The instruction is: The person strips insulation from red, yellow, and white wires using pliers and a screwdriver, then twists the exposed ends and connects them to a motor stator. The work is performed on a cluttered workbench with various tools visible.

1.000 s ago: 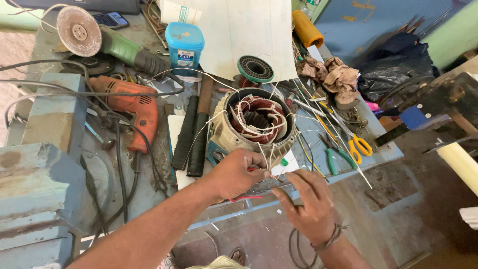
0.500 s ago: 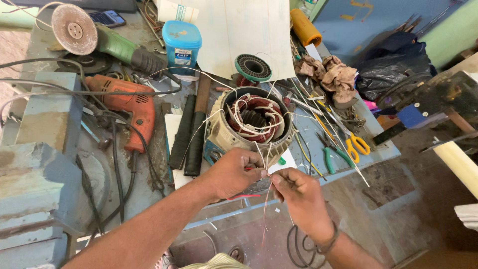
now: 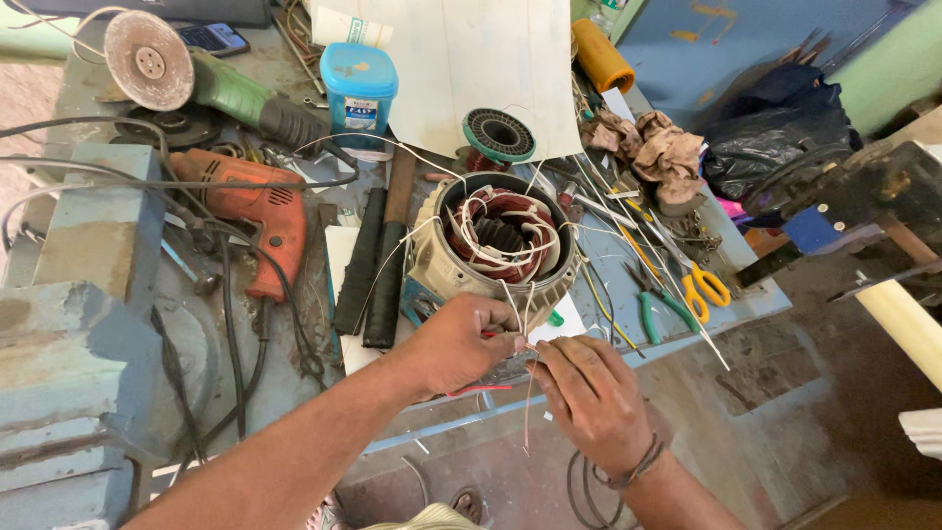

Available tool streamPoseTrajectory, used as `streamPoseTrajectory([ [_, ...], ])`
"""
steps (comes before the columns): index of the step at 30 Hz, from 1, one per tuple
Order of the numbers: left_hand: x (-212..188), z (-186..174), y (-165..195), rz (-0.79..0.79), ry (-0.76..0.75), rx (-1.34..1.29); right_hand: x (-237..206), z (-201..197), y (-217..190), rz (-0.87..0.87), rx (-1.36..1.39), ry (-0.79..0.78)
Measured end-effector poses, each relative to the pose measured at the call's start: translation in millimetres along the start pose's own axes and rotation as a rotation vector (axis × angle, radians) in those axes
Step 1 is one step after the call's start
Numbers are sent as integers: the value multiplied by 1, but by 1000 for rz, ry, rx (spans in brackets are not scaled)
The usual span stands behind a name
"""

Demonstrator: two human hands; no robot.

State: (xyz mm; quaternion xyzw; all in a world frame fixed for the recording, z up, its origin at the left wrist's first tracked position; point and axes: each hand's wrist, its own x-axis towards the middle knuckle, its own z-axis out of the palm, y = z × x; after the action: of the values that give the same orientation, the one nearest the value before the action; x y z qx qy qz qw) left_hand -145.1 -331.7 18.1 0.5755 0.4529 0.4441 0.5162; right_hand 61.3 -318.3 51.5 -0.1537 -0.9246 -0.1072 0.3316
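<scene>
A round motor stator (image 3: 496,240) with copper windings and white lead wires stands on the blue workbench (image 3: 118,245). My left hand (image 3: 456,344) sits just in front of it, fingers pinched on thin lead wires (image 3: 525,314) that trail from the stator. My right hand (image 3: 594,397) meets the left at the same wires, fingertips closed on their ends. A dark band circles my right wrist. What lies under my left palm is hidden.
An orange drill (image 3: 255,211) and a green angle grinder (image 3: 186,79) lie at the left with black cables. A blue tub (image 3: 358,93), white paper, a wire spool (image 3: 498,135), yellow-handled scissors (image 3: 702,285) and green pliers (image 3: 648,314) surround the stator. The bench edge runs under my hands.
My right hand has moved up and left to meet my left hand at the stator's lead wires. The left hand has stayed in place.
</scene>
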Motion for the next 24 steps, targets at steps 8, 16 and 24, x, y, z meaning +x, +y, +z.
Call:
streamPoseTrajectory([
  [8,1,0,0,2,30,93,-19,25,-8,903,660,82],
  [16,0,-1,-1,-1,12,21,-18,25,0,1389,1234,224],
  [24,3,-2,-3,-46,-27,-52,2,2,6,75,41,90],
])
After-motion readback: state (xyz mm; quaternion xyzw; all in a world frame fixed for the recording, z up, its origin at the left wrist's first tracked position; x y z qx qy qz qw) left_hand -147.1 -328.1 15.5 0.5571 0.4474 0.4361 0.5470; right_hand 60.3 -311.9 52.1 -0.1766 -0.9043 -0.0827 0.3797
